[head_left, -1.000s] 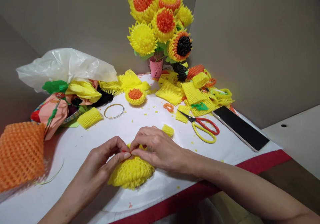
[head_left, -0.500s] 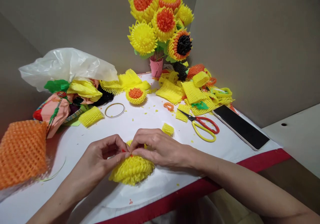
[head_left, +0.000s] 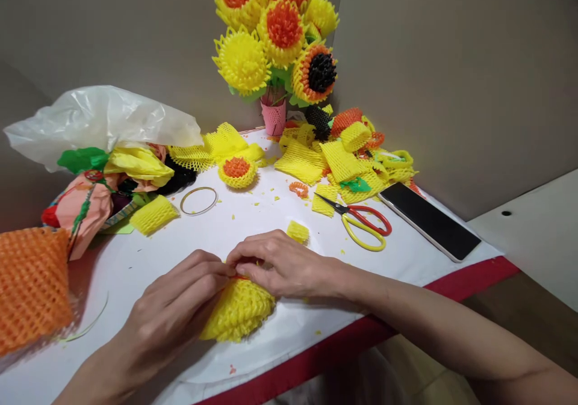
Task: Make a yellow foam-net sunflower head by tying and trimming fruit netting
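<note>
A bunched yellow foam-net flower (head_left: 239, 312) lies on the white table (head_left: 253, 218) near its front edge. My left hand (head_left: 174, 309) wraps over its left side with the fingers curled closed on it. My right hand (head_left: 280, 263) pinches its top, thumb and fingertips pressed together where a thin red strip shows. The fingertips of both hands meet above the flower. Part of the flower is hidden under my hands.
Red-and-yellow scissors (head_left: 361, 224) and a black phone (head_left: 428, 219) lie at the right. Yellow net pieces (head_left: 334, 161), a small finished flower (head_left: 237, 171), a ring (head_left: 198, 200), a pink vase of net flowers (head_left: 274, 116), a plastic bag (head_left: 99, 122) and orange netting (head_left: 31, 284) surround them.
My left hand has closed over the flower's left side and turned knuckles-up. The view has shifted slightly, so everything sits a little further left and lower.
</note>
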Available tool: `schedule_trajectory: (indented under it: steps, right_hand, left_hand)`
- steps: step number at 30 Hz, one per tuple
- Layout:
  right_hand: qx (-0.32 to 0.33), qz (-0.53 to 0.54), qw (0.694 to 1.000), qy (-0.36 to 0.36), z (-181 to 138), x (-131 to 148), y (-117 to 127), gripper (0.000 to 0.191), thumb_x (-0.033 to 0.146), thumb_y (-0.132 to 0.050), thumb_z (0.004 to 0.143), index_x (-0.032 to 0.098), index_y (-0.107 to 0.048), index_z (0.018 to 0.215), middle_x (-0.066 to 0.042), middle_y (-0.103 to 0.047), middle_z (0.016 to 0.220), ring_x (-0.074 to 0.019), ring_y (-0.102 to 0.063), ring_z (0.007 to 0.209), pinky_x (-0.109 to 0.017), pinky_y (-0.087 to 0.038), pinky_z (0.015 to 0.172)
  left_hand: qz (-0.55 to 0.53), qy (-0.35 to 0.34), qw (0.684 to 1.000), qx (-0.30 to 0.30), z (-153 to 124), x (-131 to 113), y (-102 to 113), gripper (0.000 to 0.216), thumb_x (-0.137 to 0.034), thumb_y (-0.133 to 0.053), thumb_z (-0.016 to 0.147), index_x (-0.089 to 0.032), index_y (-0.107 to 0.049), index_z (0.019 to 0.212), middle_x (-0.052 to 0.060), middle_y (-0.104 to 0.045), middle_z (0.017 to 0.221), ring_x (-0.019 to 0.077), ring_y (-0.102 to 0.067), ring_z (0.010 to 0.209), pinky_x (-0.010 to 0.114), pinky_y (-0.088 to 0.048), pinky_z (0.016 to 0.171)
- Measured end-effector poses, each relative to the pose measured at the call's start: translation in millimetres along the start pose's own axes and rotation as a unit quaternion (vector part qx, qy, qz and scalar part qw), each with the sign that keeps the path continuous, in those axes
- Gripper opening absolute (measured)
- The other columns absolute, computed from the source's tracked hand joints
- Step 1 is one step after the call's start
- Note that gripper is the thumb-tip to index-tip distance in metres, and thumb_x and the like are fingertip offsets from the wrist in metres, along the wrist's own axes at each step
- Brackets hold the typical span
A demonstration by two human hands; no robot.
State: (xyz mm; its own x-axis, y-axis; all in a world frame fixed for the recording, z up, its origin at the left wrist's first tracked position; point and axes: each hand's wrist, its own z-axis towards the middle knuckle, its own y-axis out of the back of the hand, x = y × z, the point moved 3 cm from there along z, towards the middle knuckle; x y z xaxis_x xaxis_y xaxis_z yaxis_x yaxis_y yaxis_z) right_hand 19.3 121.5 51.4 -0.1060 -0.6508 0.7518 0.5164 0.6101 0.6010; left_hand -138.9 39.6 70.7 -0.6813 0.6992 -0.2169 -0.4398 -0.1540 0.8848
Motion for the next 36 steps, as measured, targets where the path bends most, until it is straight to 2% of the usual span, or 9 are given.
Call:
schedule_trajectory:
  steps: [8, 15, 20, 27, 32, 36]
  right_hand:
    - [0.01, 0.009, 1.0, -0.014, -1, 0, 0, 0.029, 0.007, -0.052, 0.089, 0.015, -0.072, 0.109, -0.006, -0.07, 0.092, -0.0166, -0.064, 0.086, -0.026, -0.047, 0.08]
    - [-0.009, 0.042, 0.999, 0.004, -3, -4, 1, 0.017, 0.01, -0.059, 0.092, 0.012, -0.072, 0.103, -0.006, -0.071, 0.094, -0.016, -0.064, 0.088, -0.025, -0.047, 0.081]
    - [-0.055, 0.066, 0.996, -0.012, -2, -7, -3, 0.011, 0.009, -0.065, 0.087, 0.014, -0.073, 0.093, -0.003, -0.068, 0.087, -0.0137, -0.064, 0.082, -0.023, -0.047, 0.077]
    - [-0.104, 0.043, 0.993, -0.024, -7, -1, -1, 0.011, 0.006, -0.062, 0.081, 0.015, -0.067, 0.08, -0.002, -0.061, 0.086, -0.0136, -0.059, 0.078, -0.024, -0.046, 0.074]
    - [-0.101, 0.018, 0.995, -0.018, -8, 1, -1, 0.013, 0.004, -0.057, 0.077, 0.016, -0.06, 0.074, -0.001, -0.06, 0.084, -0.014, -0.058, 0.078, -0.025, -0.044, 0.074]
    - [-0.097, 0.009, 0.995, -0.016, -9, 2, -3, 0.014, 0.004, -0.056, 0.077, 0.018, -0.057, 0.074, -0.001, -0.059, 0.084, -0.014, -0.057, 0.078, -0.025, -0.044, 0.074]
  left_hand:
    - [0.047, -0.024, 0.998, -0.027, -8, 3, -4, 0.024, 0.004, -0.056, 0.084, -0.018, -0.06, 0.092, 0.007, -0.074, 0.095, 0.0177, -0.065, 0.089, 0.023, -0.053, 0.075]
    - [0.067, -0.026, 0.996, -0.05, -13, 2, -9, 0.02, 0.0, -0.059, 0.084, -0.017, -0.059, 0.094, 0.009, -0.074, 0.094, 0.0193, -0.065, 0.088, 0.024, -0.053, 0.073]
    - [0.076, -0.01, 0.995, -0.064, -12, -2, -11, 0.023, 0.002, -0.06, 0.083, -0.018, -0.058, 0.093, 0.006, -0.074, 0.091, 0.0183, -0.063, 0.085, 0.024, -0.051, 0.072]
    - [0.032, 0.075, 0.989, -0.123, -6, -5, -6, 0.022, -0.001, -0.06, 0.084, -0.022, -0.058, 0.092, 0.004, -0.064, 0.087, 0.0179, -0.058, 0.08, 0.03, -0.049, 0.07]
    - [-0.039, 0.124, 0.986, -0.104, -10, -7, -5, 0.02, -0.002, -0.055, 0.088, -0.021, -0.057, 0.092, 0.003, -0.06, 0.089, 0.0159, -0.058, 0.084, 0.027, -0.047, 0.071]
    - [-0.101, 0.188, 0.973, -0.086, -15, -7, -3, 0.014, -0.01, -0.056, 0.092, -0.024, -0.058, 0.091, 0.0, -0.06, 0.092, 0.0145, -0.059, 0.088, 0.023, -0.048, 0.078]
